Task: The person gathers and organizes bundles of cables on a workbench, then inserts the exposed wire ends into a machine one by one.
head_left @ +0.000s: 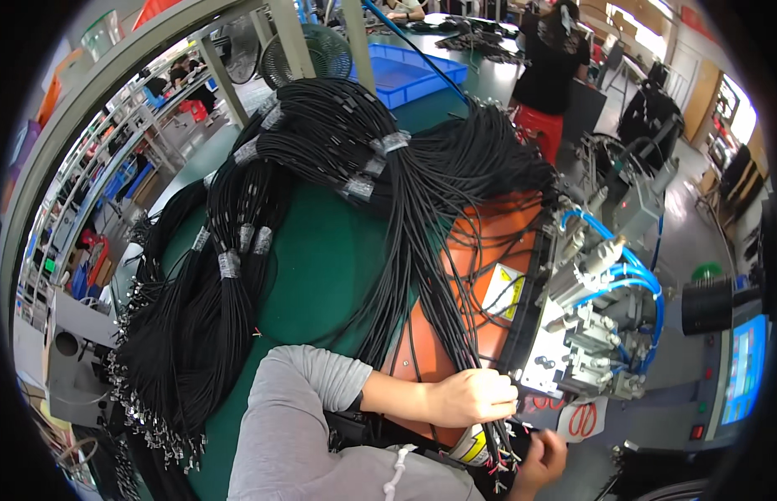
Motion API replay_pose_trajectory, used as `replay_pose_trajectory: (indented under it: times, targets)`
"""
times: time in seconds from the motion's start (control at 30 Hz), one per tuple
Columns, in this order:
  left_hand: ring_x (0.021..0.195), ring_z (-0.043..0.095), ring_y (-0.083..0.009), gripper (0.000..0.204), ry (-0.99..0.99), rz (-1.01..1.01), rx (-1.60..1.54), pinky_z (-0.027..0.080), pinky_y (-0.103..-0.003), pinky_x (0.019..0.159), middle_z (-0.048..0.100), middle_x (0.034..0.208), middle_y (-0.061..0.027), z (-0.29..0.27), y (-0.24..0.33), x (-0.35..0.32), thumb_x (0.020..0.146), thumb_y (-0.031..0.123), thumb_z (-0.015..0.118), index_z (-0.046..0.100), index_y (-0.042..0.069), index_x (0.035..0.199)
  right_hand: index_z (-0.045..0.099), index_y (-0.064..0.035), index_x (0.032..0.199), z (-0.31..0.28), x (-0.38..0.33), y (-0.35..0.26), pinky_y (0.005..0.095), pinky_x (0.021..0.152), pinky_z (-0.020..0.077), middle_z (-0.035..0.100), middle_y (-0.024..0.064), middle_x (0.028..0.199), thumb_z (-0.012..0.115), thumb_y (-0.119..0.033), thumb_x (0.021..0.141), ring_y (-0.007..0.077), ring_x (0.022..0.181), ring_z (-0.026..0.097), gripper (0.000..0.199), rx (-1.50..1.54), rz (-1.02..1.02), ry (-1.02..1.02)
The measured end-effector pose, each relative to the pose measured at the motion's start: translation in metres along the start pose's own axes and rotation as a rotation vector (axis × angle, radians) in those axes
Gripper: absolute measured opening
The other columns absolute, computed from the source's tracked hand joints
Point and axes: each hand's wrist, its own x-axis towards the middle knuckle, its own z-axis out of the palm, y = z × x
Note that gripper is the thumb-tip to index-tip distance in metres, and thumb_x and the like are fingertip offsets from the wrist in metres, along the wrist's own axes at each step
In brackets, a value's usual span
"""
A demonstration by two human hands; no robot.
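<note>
My left hand (476, 397) is closed around a bundle of thin black cables at the front edge of an orange machine plate (430, 334). Below that fist hang the cable ends (497, 459), with small white and reddish wires showing. My right hand (543, 459) is beside those ends with its fingers curled together; whatever it pinches is too small to make out. From the left fist the black cables (405, 217) run up across the plate to a large heap, gathered with clear wrapping bands (393, 142).
On the green tabletop (313, 267), more banded cable bundles (213, 334) lie at left. A machine with metal cylinders and blue air hoses (630, 275) stands at right, near a lit screen (746, 367). Behind are a blue tray (413, 75), a fan (309, 58) and a person in black (551, 63).
</note>
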Motion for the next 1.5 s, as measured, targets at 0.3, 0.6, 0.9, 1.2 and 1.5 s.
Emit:
replay_pose_trajectory:
  times: [0.3,0.6,0.9,1.2,1.5]
  targets:
    - [0.067,0.058,-0.0169,0.017,0.076,-0.056,-0.056,0.048,-0.029,0.055,0.057,0.081,-0.0047,-0.004,0.003,-0.002,0.08,0.016,0.066,0.062,0.004,0.092,0.066,-0.0036,0.094,-0.072,-0.065,0.094,0.0452,0.072,0.049,0.067,0.0161,0.089,0.063,-0.028,0.09,0.0367,0.083,0.063,0.024,-1.176,-0.121,-0.027]
    - [0.065,0.059,-0.0172,0.017,0.052,-0.032,-0.083,0.05,-0.027,0.054,0.057,0.078,-0.005,-0.002,-0.001,0.005,0.081,0.017,0.066,0.063,0.003,0.091,0.059,-0.0014,0.097,-0.103,-0.113,0.146,0.0459,0.074,0.0483,0.062,0.021,0.094,0.063,-0.02,0.088,0.0399,0.083,0.06,0.021,-0.823,0.685,-0.396]
    - [0.064,0.06,-0.0175,0.018,0.017,-0.031,-0.115,0.05,-0.028,0.053,0.058,0.077,-0.0054,-0.002,-0.002,0.006,0.08,0.017,0.068,0.064,0.002,0.088,0.059,-0.0011,0.102,-0.073,-0.047,0.021,0.0495,0.076,0.0473,0.063,0.0247,0.084,0.055,-0.029,0.093,0.0446,0.083,0.06,0.03,-0.871,0.774,-0.505]
    - [0.064,0.061,-0.0186,0.016,0.018,-0.038,-0.17,0.05,-0.028,0.053,0.059,0.078,-0.0061,0.0,-0.003,0.004,0.081,0.015,0.067,0.064,0.002,0.09,0.057,-0.0022,0.086,-0.108,-0.071,0.154,0.0509,0.066,0.0472,0.063,0.0204,0.08,0.06,-0.021,0.09,0.0417,0.076,0.061,0.02,-1.114,0.432,-0.192]
    - [0.065,0.061,-0.0199,0.017,-0.016,-0.066,-0.221,0.05,-0.03,0.054,0.06,0.078,-0.007,-0.003,-0.004,0.004,0.081,0.014,0.066,0.064,0.001,0.092,0.058,-0.0021,0.109,-0.065,-0.056,0.029,0.0531,0.072,0.0475,0.063,0.0283,0.086,0.047,-0.033,0.097,0.0488,0.08,0.059,0.035,-0.752,0.674,-0.746]
